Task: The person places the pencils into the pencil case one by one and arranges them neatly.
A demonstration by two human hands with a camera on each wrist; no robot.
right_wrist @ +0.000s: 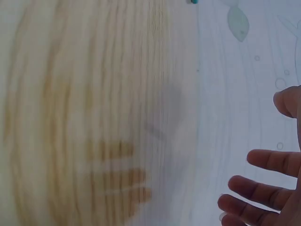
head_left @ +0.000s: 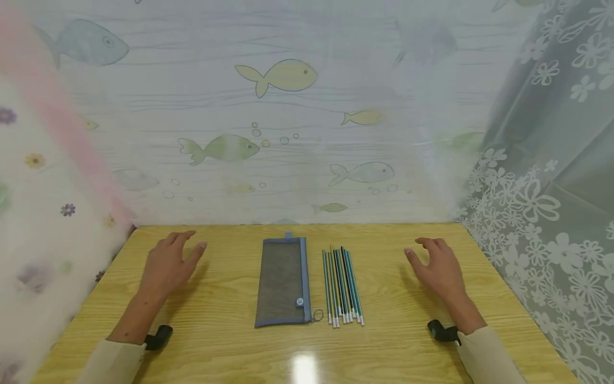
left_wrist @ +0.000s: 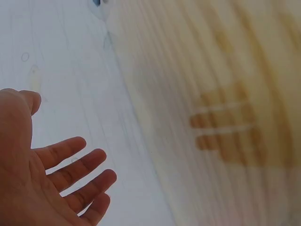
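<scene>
A mesh zipper pouch with blue-grey edging lies flat in the middle of the table, a ring hanging from its zip. Close to its right side lies a row of several pencils in green, blue and dark tones, their white ends toward me. My left hand hovers at the left, apart from the pouch, with relaxed fingers. In the left wrist view the fingers are spread and hold nothing. Over at the right, my right hand is likewise loose and apart from the pencils; its fingers hold nothing.
The wooden table meets a fish-patterned curtain along its back edge. Flowered sheets hang at the left and right. Each wrist wears a small black camera. Light glares on the table's front middle.
</scene>
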